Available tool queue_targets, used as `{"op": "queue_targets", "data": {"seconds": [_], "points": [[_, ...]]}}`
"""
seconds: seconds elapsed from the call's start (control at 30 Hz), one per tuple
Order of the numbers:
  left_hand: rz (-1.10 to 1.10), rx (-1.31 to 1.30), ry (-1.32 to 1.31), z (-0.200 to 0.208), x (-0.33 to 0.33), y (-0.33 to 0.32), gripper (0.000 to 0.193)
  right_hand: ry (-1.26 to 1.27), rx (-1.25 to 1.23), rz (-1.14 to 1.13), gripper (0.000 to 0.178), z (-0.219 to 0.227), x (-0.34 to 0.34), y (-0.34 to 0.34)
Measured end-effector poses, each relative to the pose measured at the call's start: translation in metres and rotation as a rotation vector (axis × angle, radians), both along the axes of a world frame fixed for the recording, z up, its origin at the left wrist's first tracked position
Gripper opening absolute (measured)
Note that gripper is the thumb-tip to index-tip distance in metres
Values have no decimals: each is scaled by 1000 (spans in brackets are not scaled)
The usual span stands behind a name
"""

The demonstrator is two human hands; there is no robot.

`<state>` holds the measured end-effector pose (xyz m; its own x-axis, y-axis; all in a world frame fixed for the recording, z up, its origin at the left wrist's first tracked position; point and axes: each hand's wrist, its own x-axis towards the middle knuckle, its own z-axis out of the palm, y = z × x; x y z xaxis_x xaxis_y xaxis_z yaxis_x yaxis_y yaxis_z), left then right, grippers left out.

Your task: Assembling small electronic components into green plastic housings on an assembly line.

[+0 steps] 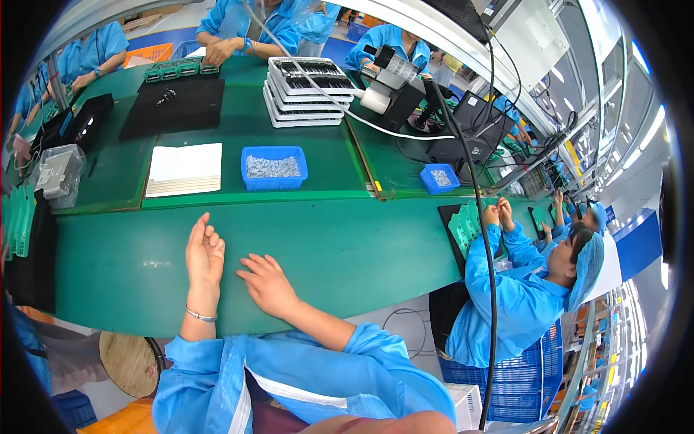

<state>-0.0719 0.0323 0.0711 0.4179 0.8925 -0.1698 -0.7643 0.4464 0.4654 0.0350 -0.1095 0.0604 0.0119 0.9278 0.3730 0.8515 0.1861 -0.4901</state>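
My left hand [205, 249] is held over the green work table [361, 242], palm turned partly up. Its index finger is stretched and the other fingers are loosely curled, with nothing seen in them. To its right, my right hand [269, 284] lies palm down on or just above the tabletop, fingers spread and holding nothing. Beyond both hands stands a blue bin [276, 185] of small pale parts. Left of this bin lies a white sheet or pad [185, 165], nearest to my left hand. Neither hand touches the bin or the sheet.
Farther back are a black mat [173, 119] with small dark parts and a stack of white trays [302, 119]. A smaller blue bin [439, 190] stands right. A black cable [486, 253] hangs before a co-worker [506, 296]. Green plastic pieces [20, 220] sit far left.
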Motion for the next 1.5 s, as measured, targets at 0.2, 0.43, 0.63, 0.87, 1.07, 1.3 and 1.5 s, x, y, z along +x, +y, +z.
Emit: {"op": "queue_targets", "data": {"seconds": [0.2, 0.43, 0.63, 0.87, 1.07, 1.3, 1.5], "points": [[-6, -59, 79, -6, 10, -8, 33, 0, -1, -11, 29, 3, 2, -2], [-92, 0, 114, -13, 9, -13, 32, 24, 5, 2, 30, 5, 1, 1], [-132, -7, 58, -22, 7, -11, 31, 28, 20, 3, 29, 6, 1, 1], [-97, -1, 97, -7, 11, -20, 25, 36, 19, 11, 29, 6, 2, -1], [-106, -8, 117, -7, 11, -19, 27, 43, 7, 10, 29, 4, 2, 1], [-130, -11, 126, -1, 10, -19, 34, 20, 7, 4, 29, 7, 2, 3], [-168, 48, 106, -2, 12, -21, 31, -15, 1, 23, 28, 5, 1, 3]]}}
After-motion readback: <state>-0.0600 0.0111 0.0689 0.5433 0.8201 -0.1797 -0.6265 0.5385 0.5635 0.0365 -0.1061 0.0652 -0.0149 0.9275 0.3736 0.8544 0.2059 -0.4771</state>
